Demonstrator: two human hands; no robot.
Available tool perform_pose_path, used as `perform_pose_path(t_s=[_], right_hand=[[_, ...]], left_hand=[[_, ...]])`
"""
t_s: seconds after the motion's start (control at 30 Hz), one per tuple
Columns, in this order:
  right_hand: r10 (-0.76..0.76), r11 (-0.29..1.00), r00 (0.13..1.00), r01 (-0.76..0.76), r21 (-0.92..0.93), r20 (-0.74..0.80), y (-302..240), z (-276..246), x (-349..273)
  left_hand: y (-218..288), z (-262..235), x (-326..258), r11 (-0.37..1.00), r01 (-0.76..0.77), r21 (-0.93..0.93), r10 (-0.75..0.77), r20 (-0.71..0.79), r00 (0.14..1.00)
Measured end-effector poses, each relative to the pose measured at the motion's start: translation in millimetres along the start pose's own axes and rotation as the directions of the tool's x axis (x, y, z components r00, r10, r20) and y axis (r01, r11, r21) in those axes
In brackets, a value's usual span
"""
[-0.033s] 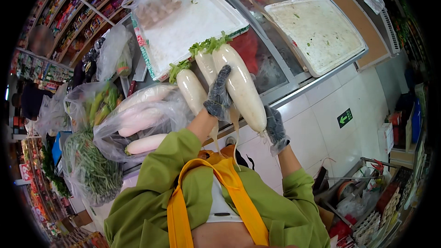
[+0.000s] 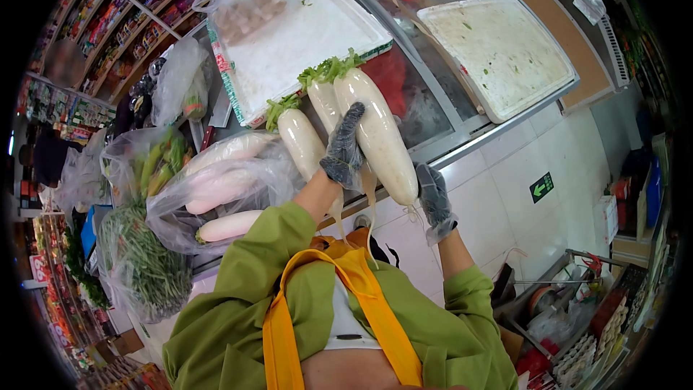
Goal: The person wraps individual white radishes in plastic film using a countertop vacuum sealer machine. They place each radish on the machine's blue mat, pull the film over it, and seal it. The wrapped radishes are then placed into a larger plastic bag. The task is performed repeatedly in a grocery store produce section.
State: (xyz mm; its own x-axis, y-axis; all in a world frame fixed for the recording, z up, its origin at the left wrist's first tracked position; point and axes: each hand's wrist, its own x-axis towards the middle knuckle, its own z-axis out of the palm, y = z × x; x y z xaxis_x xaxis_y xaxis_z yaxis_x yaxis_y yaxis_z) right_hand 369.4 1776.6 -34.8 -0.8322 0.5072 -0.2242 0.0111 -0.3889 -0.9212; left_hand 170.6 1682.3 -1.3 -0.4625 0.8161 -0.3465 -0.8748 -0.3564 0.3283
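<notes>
A large white radish [image 2: 375, 133] with trimmed green leaves slants in front of me, its root end toward my right. My left hand [image 2: 343, 152], in a dark glove under clear plastic, is closed round its left side. Two more white radishes, the middle one [image 2: 323, 105] and the left one [image 2: 301, 141], lie beside it, partly behind that hand. My right hand [image 2: 435, 202], gloved alike, is beside the root end with fingers stretched out along it; whether they touch it is hard to see. Thin roots hang down from the radishes.
On the left, a clear bag [image 2: 170, 206] holds more pale radishes, near bags of green vegetables [image 2: 141, 267]. A white foam box lid [image 2: 303, 29] and another foam lid [image 2: 498, 54] rest on the glass-topped freezer [image 2: 426, 101]. Snack shelves [image 2: 144, 0] stand beyond.
My right hand has shifted slightly, its fingers reaching a little higher beside the radish's root end. The left hand and the radishes look the same.
</notes>
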Motion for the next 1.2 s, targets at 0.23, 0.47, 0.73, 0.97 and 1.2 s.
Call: perform_pose_path(t_s=[0.23,0.47,0.73,0.97,1.2], right_hand=[[-0.523,0.543,0.837,0.475,-0.692,0.164,-21,38,29],[-0.589,0.269,0.741,0.556,-0.787,0.322,-30,1,61],[-0.145,0.725,0.881,0.404,-0.557,0.451,-62,12,70],[-0.148,0.766,0.840,0.431,-0.476,0.522,-34,42,53],[0.198,0.947,0.883,-0.061,-0.315,0.425,-15,25,35]], left_hand=[[-8,34,-9,0.816,-0.373,0.442,0.344,0.147,0.927],[25,60,-1,0.745,-0.460,0.483,0.403,0.222,0.888],[62,23,-4,0.899,-0.337,0.280,0.247,0.311,0.918],[70,7,-12,0.958,-0.246,-0.151,0.273,0.200,0.941],[81,6,-15,0.974,-0.228,-0.007,0.217,0.340,0.915]])
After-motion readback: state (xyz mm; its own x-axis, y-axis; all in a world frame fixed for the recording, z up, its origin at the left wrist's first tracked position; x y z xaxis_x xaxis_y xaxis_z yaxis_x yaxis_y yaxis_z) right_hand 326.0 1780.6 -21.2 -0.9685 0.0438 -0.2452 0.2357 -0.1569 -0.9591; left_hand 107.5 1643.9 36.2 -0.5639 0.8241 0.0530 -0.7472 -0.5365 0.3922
